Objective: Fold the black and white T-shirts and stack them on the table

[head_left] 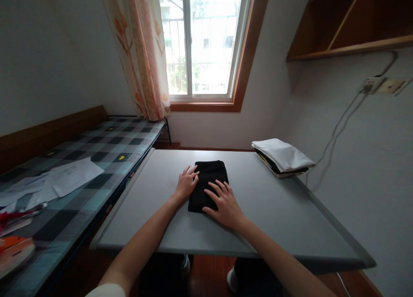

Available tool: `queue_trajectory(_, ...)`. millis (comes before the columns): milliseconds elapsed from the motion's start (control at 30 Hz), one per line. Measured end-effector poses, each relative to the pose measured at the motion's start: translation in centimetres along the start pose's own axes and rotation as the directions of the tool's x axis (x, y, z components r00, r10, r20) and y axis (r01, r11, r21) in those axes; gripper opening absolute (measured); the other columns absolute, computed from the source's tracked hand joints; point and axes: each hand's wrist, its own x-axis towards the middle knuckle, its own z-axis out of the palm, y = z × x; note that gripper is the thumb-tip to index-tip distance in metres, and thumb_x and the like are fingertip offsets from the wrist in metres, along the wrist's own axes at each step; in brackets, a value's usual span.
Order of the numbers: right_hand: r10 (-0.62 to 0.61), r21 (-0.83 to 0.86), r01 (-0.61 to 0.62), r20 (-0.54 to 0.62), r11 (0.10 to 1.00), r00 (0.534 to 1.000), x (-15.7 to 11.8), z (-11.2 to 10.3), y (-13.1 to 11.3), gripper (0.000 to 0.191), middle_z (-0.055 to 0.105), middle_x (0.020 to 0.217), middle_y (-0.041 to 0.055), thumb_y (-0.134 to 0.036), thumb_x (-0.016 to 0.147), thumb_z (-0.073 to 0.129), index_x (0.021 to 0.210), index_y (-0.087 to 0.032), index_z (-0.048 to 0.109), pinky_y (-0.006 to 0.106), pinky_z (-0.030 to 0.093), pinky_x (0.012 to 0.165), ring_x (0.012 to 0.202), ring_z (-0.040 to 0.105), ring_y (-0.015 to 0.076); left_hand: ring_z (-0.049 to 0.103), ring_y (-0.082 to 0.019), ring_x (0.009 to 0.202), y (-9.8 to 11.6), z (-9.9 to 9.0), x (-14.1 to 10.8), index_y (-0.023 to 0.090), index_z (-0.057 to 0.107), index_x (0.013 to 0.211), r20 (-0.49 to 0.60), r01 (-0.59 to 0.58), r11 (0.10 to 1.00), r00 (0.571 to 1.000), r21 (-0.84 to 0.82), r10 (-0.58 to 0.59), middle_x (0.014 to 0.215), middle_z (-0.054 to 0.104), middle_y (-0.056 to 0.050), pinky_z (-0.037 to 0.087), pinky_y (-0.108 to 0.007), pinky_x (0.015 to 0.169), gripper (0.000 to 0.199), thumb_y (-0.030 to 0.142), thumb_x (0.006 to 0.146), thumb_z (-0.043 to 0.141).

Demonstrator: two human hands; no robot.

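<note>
Stretching along the left, the bed (80,159) carries loose papers (64,180) on its checked surface. Beside it stands the white table (267,215). Near the table's far right corner sits a folded stack of cloth (282,155), white on top. The folded black cloth (209,172) lies flat near the middle of the table. Both hands are open, fingers spread wide, gripping nothing: the right hand (226,204) rests on the black cloth's lower right part, the left hand (187,181) touches its left edge.
</note>
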Motion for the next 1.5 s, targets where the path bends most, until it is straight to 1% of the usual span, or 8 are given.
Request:
queue_trajectory(100,-0.121,0.000,0.121,0.007,0.993,0.993,-1.0,-0.4,0.3,0.046,0.054,0.137,0.0029,-0.047,0.084,0.060,0.128,-0.032,0.058,0.053,0.018,0.113,0.133,0.035,0.0281,0.029,-0.030,0.137,0.3,-0.7,-0.3,0.027,0.068,0.111,-0.017,-0.045,0.998,0.999,0.054,0.046,0.138,0.054,0.000,0.033,-0.053,0.105,0.033,0.034,0.095,0.041)
queue_trajectory(233,-0.102,-0.072,0.107,0.063,0.992,0.993,-1.3,-2.3,5.9,0.033,0.057,0.133,-0.0034,-0.022,0.084,0.060,0.112,-0.039,0.068,0.053,0.023,0.110,0.133,0.033,0.0296,0.032,-0.029,0.135,1.0,-1.4,-1.0,0.025,0.074,0.093,-0.063,-0.164,0.985,0.984,0.052,0.167,0.135,0.056,-0.001,0.030,-0.053,0.106,0.030,0.039,0.093,0.047)
queue_trajectory(333,0.184,-0.176,-0.182,-0.009,0.967,0.983,-1.4,-3.7,11.1,0.041,0.062,0.125,0.0041,-0.007,0.082,0.049,0.103,-0.032,0.073,0.052,0.034,0.101,0.126,0.041,0.0319,0.041,-0.025,0.129,1.6,-1.3,-1.5,0.025,0.073,0.088,-0.039,-0.311,0.950,0.950,-0.003,0.311,0.124,0.064,-0.002,0.033,-0.047,0.106,0.024,0.035,0.091,0.051)
queue_trajectory(433,0.434,-0.072,-0.437,-0.050,0.897,0.900,-1.9,-3.6,13.5,0.036,0.067,0.109,0.0105,-0.014,0.086,0.042,0.102,-0.022,0.073,0.042,0.044,0.090,0.104,0.057,0.0261,0.046,-0.023,0.124,1.8,-0.9,-1.8,0.026,0.070,0.103,-0.020,-0.401,0.915,0.916,-0.047,0.400,0.121,0.064,-0.003,0.036,-0.044,0.105,0.021,0.032,0.086,0.058)
queue_trajectory(567,0.521,0.192,-0.516,0.026,0.835,0.853,-3.1,-1.9,11.8,0.049,0.067,0.094,0.0093,-0.045,0.089,0.044,0.126,-0.016,0.058,0.034,0.049,0.078,0.082,0.063,0.0214,0.041,-0.026,0.128,1.2,-0.7,-1.7,0.027,0.064,0.117,-0.020,-0.377,0.924,0.926,-0.065,0.376,0.132,0.052,-0.006,0.036,-0.045,0.108,0.038,0.023,0.080,0.062)
queue_trajectory(700,0.450,0.142,-0.440,-0.050,0.887,0.892,-4.5,-0.6,8.9,0.066,0.059,0.107,0.0100,-0.055,0.083,0.051,0.140,-0.023,0.043,0.038,0.049,0.080,0.092,0.059,0.0251,0.042,-0.026,0.127,0.1,-0.8,-1.6,0.026,0.060,0.124,0.001,-0.253,0.952,0.966,-0.173,0.257,0.136,0.040,-0.009,0.042,-0.042,0.106,0.051,0.016,0.074,0.065)
queue_trajectory(1167,0.282,-0.228,-0.315,-0.165,0.921,0.945,-4.7,-0.7,6.4,0.040,0.053,0.099,0.0145,-0.037,0.091,0.046,0.121,-0.018,0.064,0.042,0.039,0.083,0.093,0.046,0.0288,0.056,-0.019,0.106,-1.7,-1.2,-1.0,0.025,0.066,0.116,0.038,-0.264,0.946,0.960,-0.189,0.276,0.125,0.044,-0.008,0.050,-0.037,0.097,0.035,0.021,0.081,0.065)
queue_trajectory(1500,0.319,-0.109,-0.352,-0.239,0.930,0.917,-1.5,-2.9,5.4,0.045,0.054,0.119,0.0135,-0.049,0.092,0.041,0.087,-0.023,0.076,0.047,0.035,0.092,0.111,0.045,0.0314,0.046,-0.026,0.125,1.0,-2.6,-1.5,0.027,0.067,0.114,-0.045,-0.317,0.948,0.947,0.008,0.317,0.131,0.054,-0.007,0.035,-0.045,0.107,0.030,0.037,0.088,0.055)
